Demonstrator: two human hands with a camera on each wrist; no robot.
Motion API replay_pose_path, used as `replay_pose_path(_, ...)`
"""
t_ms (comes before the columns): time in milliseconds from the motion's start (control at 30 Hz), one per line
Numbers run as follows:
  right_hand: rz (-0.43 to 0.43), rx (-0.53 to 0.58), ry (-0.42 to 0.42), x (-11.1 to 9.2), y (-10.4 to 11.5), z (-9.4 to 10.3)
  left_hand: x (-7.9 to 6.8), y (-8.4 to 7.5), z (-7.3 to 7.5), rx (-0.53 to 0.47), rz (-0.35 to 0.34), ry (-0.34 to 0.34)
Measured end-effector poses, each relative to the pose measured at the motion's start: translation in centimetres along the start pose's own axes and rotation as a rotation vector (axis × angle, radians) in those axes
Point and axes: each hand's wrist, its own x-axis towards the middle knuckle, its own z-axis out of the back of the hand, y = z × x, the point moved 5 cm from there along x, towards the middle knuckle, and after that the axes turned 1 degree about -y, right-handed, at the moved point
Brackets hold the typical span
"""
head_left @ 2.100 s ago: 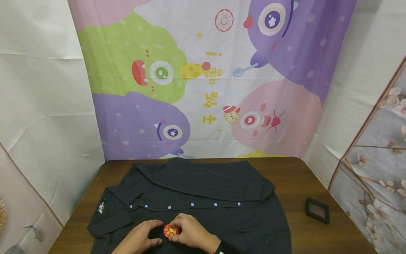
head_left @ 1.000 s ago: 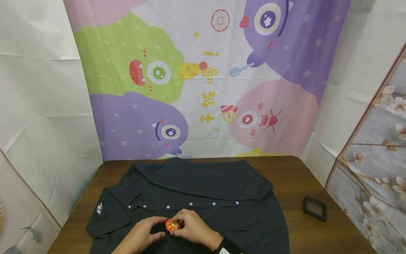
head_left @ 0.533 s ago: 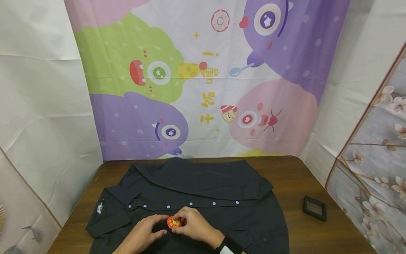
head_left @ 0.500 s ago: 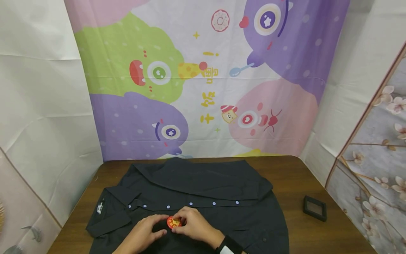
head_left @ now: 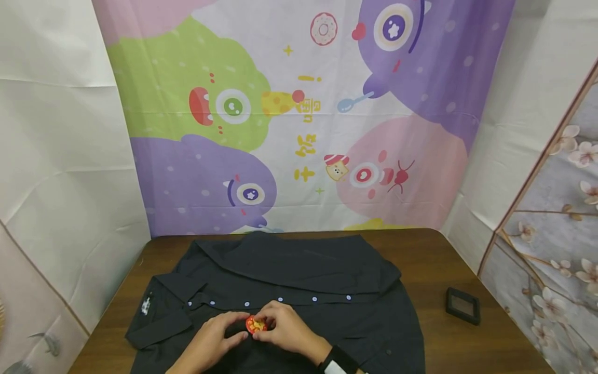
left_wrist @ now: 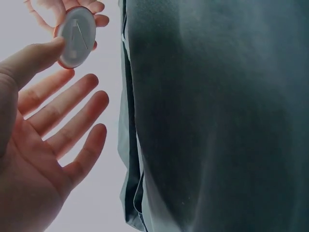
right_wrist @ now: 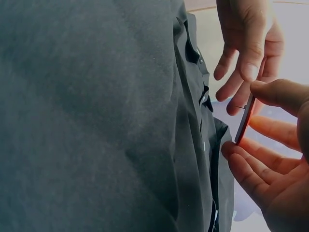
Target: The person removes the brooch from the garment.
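A round red and yellow pin-back badge (head_left: 256, 324) is held above a dark shirt (head_left: 299, 265) that lies spread out. My right hand (head_left: 291, 330) pinches the badge by its rim between thumb and fingers. In the left wrist view its pale back faces the camera, and a thin pin slants across it. The right wrist view has the pin jutting out from the back. My left hand (head_left: 210, 337) is close on the left, fingers extended and spread, with thumb and index tip near the badge's edge. Whether they touch it I cannot tell.
White buttons (head_left: 281, 299) run in a row along the shirt's placket. On the brown table (head_left: 439, 343) to the right lies a small black frame (head_left: 462, 306). A cartoon-printed cloth (head_left: 308, 119) hangs behind the table.
Both hands and the badge have moved slightly up and away over the shirt, toward the button row. The right hand keeps its pinch on the badge; shirt and black frame stay put.
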Motion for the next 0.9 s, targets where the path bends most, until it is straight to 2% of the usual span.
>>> replay_pose_path(200,0.009,0.048,-0.006,0.09,-0.10,-0.06,-0.12,-0.46,0.41,0.032,-0.038,-0.145)
replay_pose_path(300,0.015,0.071,-0.015,0.12,-0.11,-0.01,-0.14,-0.61,0.54,0.036,-0.058,-0.180)
replay_pose_path(700,0.043,0.081,-0.021,0.03,0.17,0.35,0.08,-0.66,0.57,0.033,-0.031,-0.182)
replay_pose_path(900,0.073,0.066,-0.031,0.06,0.22,0.56,0.05,-0.82,0.57,0.032,-0.051,-0.210)
